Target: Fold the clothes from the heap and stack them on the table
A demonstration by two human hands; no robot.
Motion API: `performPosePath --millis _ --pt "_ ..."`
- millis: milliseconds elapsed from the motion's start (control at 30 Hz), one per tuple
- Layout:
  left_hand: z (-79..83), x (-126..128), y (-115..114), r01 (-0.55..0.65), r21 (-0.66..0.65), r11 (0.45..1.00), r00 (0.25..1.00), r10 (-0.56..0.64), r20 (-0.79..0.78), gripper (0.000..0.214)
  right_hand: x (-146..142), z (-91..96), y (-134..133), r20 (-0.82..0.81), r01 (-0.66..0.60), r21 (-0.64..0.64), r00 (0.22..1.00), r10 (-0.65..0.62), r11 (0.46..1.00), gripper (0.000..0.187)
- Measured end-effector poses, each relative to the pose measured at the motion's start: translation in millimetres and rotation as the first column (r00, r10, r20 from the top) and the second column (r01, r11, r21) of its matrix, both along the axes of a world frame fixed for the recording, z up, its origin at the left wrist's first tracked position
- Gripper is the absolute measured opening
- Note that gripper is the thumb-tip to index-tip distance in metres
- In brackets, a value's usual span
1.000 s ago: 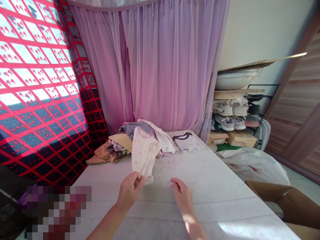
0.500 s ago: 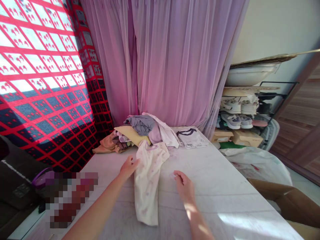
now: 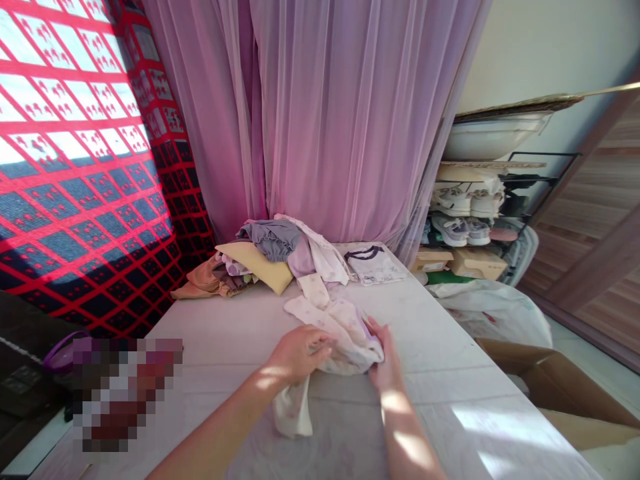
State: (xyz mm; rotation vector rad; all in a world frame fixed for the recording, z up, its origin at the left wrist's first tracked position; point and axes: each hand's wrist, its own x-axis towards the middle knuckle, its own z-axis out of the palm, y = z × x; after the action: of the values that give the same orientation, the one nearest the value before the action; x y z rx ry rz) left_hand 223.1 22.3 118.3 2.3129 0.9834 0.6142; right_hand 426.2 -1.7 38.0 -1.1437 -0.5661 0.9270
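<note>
A cream long-sleeved child's shirt with a faint purple print lies rumpled in front of me. One sleeve points towards the clothes pile, and the other hangs out on the near side, partly under my left wrist. My right hand grips the shirt's right end by its purple-trimmed edge, thumb and fingers closed on the cloth. With fingers curled, my left hand holds the near left part; its fingertips partly cover the fabric there.
A heap of clothes, with a yellow piece and grey-blue ruffled pants, lies at the back of the white-covered surface. Right of it is a folded white T-shirt. A shoe rack and an open cardboard box stand right.
The shirt lay stretched out lengthwise; now it is turned and bunched, sleeves pointing far and near. My right hand has taken hold of its right end, and my left hand has moved right onto it.
</note>
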Motion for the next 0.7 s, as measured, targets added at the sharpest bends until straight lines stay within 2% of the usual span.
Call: performPosePath --millis 67,133,233,300,400,500,600,700 --pt "-6.9 -8 8 -0.129 -0.005 0.992 0.991 0.129 0.03 0.024 9 2.4 -1 -0.2 0.02 -0.009 0.98 -0.022 1.0 0.071" --pt "-13.5 -21 20 -0.228 0.011 0.974 0.974 0.228 0.001 0.024 14 5.4 -2 -0.298 0.059 -0.039 0.952 -0.068 0.997 0.064" --pt "-20.9 -38 32 -0.264 -0.017 0.964 0.963 0.262 -0.061 0.033 13 10.0 -3 -0.25 0.093 -0.043 0.963 -0.101 0.995 0.055" --pt "-24.4 -42 31 -0.261 -0.099 0.96 0.962 0.251 -0.108 0.047 12 12.5 -5 -0.174 0.075 -0.032 0.982 -0.08 0.997 0.052" --pt "-28.7 -39 20 -0.274 -0.208 0.939 0.951 0.233 -0.201 0.061 14 15.2 -10 -0.116 -0.024 -0.058 0.993 0.017 0.998 0.053" --pt "-29.4 -31 12 -0.221 -0.214 0.951 0.954 0.165 -0.252 0.054 20 17.0 -16 -0.086 -0.137 -0.117 0.988 0.127 0.984 0.054" --pt "-15.8 -26 18 -0.194 -0.121 0.974 0.944 0.151 -0.292 0.049 24 19.3 -17 -0.028 -0.204 -0.158 0.979 0.202 0.966 0.05" --pt "17.5 -29 31 -0.181 0.122 0.976 0.932 0.21 -0.295 0.047 22 23.9 -15 -0.046 -0.173 -0.097 0.984 0.17 0.98 0.048"
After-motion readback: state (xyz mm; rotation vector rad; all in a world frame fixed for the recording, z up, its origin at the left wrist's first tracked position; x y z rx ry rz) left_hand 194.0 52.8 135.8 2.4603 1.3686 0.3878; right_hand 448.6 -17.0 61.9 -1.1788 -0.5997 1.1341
